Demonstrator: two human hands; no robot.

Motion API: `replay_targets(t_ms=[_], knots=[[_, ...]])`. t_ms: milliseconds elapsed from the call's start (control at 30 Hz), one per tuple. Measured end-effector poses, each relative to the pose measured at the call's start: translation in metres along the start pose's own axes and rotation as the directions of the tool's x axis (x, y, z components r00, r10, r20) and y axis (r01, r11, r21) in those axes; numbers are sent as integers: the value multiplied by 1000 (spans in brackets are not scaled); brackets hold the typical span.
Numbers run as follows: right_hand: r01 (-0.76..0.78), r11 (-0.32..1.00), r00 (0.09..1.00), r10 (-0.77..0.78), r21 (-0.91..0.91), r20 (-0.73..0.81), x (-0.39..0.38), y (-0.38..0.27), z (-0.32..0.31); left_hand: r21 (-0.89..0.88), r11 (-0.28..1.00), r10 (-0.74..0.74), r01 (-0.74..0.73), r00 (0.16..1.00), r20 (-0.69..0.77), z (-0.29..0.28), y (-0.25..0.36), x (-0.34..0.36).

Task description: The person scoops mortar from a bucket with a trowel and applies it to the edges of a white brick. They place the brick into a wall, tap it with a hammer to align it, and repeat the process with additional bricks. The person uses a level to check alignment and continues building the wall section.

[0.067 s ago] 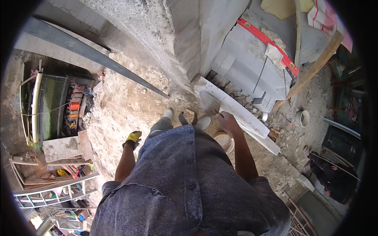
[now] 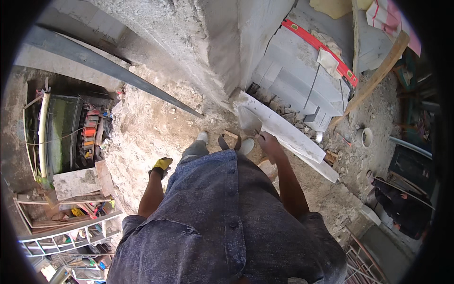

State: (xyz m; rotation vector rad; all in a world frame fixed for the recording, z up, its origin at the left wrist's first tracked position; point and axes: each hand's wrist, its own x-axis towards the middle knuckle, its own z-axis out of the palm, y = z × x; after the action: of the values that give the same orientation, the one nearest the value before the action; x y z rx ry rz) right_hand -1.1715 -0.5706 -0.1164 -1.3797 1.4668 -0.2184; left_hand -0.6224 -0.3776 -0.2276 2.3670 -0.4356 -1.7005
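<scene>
My right hand is bare and closed on the handle of a metal trowel, whose broad blade lies over the near end of a long white board. A pale bucket is partly hidden below that hand. My left hand, in a yellow and black glove, hangs by my left leg with fingers loosely bent and nothing visible in them. Dark curved objects and a small wooden piece lie between my shoes.
A rough concrete column rises ahead. A long metal bar slants down at left, above piled debris and a ladder. At right are grey slabs bearing a red level, a timber post and a white pot.
My right hand and the trowel have shifted slightly up and to the left. The view has moved a little.
</scene>
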Motion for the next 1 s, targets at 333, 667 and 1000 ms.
replay_targets(t_ms=[333,667,1000], knots=[[-58,996,798,85,65,-597,100,-33,186,424,647,552,-634,773,314,-46,228,25],[-280,960,720,206,-6,-662,11,-27,246,729,438,361,-527,845,394,-169,188,85],[-365,680,829,-73,-636,-554,64,-63,105,707,519,378,-480,871,313,-246,103,135]])
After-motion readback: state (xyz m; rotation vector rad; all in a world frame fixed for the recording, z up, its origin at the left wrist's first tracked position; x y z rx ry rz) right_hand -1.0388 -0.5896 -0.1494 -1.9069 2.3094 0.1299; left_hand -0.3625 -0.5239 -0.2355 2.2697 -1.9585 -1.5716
